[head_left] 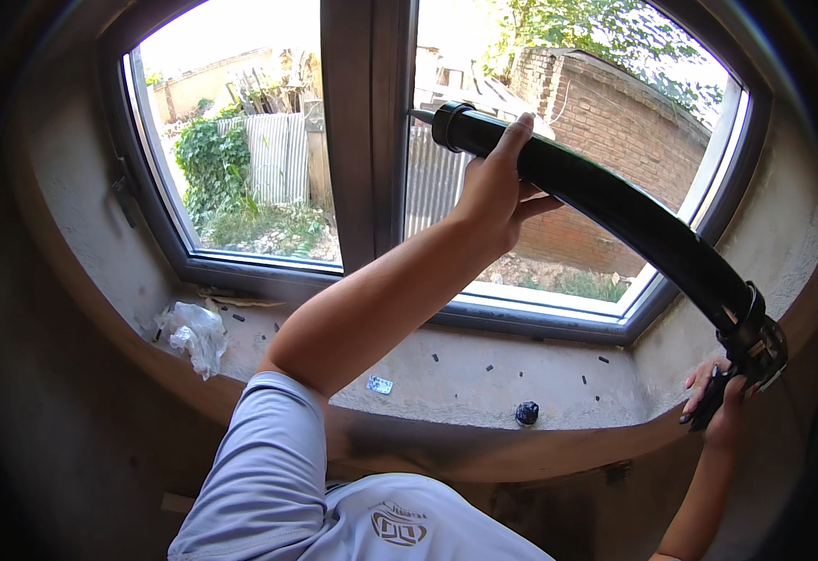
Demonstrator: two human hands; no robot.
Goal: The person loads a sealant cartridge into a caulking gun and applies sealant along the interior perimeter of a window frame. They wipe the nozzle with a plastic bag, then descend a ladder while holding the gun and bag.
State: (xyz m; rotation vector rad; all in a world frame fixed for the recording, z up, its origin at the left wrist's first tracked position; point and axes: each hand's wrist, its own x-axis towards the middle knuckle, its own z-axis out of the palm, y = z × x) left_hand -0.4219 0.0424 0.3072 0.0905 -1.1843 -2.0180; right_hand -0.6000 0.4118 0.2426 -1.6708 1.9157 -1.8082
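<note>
Across the right window pane (615,112), caulking gun (605,187): black and long-barrelled, held in the air above the windowsill (456,388), nozzle end to the left, handle end lower at the right; its curve is probably lens bend.
Nozzle (420,116): aimed at the right edge of the dark central mullion (369,150); whether it touches cannot be told. One constant slant against that edge would likely serve best.
Left hand (495,192): gripping the barrel behind the front cap (451,126), thumb over the top, fingers curled underneath. This hand seems best placed to steer the tip.
Right hand (722,416): fingers closed around the handle (706,408); how far the trigger is squeezed cannot be told. Even pressure, matched to the tip's travel, should beat short bursts.
Windowsill, left end: a crumpled clear plastic bag (196,335).
Windowsill, front edge: a small blue-and-white packet (379,384) left of the middle, a round black lump (527,412) right of it.
Windowsill, between: scattered dark scraps (435,357), well below the nozzle.
</note>
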